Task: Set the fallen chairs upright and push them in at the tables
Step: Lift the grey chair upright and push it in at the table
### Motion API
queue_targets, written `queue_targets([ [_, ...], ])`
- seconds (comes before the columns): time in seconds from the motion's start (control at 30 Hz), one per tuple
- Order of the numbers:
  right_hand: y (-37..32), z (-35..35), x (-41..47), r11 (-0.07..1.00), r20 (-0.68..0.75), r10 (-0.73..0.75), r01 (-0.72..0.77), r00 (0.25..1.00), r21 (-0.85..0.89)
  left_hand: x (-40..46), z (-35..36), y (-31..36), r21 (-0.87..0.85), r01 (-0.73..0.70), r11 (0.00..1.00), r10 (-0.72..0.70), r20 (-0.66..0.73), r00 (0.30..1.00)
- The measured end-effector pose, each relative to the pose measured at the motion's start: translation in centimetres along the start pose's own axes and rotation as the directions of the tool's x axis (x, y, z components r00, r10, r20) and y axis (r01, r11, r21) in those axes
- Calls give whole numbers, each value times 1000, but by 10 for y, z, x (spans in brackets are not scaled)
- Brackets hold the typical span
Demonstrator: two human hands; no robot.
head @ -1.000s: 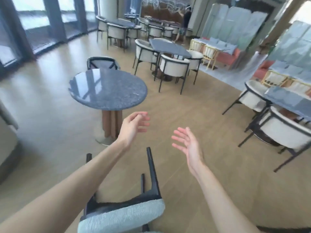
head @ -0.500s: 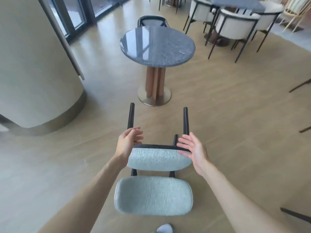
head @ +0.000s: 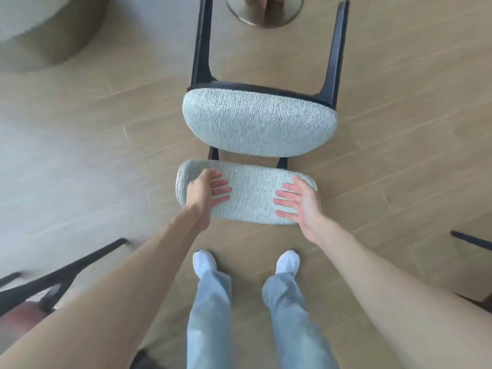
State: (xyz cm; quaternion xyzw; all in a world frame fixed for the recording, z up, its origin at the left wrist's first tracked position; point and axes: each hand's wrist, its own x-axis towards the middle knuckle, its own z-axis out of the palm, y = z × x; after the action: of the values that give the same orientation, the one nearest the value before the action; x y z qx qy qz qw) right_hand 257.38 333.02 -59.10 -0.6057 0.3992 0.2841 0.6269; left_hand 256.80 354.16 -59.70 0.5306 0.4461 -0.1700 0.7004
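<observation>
Nothing gripped yet: left hand (head: 206,194) and right hand (head: 299,202) spread, fingers straight, over either end of the backrest (head: 250,194). Fallen chair (head: 258,121) on its back, legs towards the far table base (head: 263,9). Risk: loose hold slipping on fabric, chair dropping near the feet (head: 203,262).

Soft, even daylight filled the scene, bright without harsh glare. A paler, bluish wash lay across the wooden floor (head: 66,161) on the left side, and only faint shadows sat under the fallen chair (head: 259,123). The whole frame was slightly smeared by motion (most clearly at the dark chair legs (head: 61,275) lower left). Wide-angle distortion stretched both forearms at the bottom corners, and the fabric's weave looked soft.
</observation>
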Motion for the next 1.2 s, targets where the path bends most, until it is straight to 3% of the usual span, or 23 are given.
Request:
queue_targets([
  [0.27, 143, 28, 168, 988, 91, 154, -154, 984, -12, 139, 29, -151, -92, 173, 981, -172, 20, 985],
  [0.43, 243, 30, 263, 967, 39, 255, -255, 966, -5, 226, -1, -260, -117, 274, 954, -281, -45, 959],
  [0.7, 380, 29, 379, 924, 71, 369, -374, 927, 82, 328, -48, -409, -158, 411, 898, -426, -75, 902],
  [0.9, 398, 35, 445, 859, 90, 303, -313, 949, 404, 399, -51, -429, -159, 350, 923, -354, -1, 935],
  [1.2, 400, 41, 470, 774, 87, 302, -298, 949, 558, 427, -55, -433, -184, 283, 941, -286, 9, 958],
])
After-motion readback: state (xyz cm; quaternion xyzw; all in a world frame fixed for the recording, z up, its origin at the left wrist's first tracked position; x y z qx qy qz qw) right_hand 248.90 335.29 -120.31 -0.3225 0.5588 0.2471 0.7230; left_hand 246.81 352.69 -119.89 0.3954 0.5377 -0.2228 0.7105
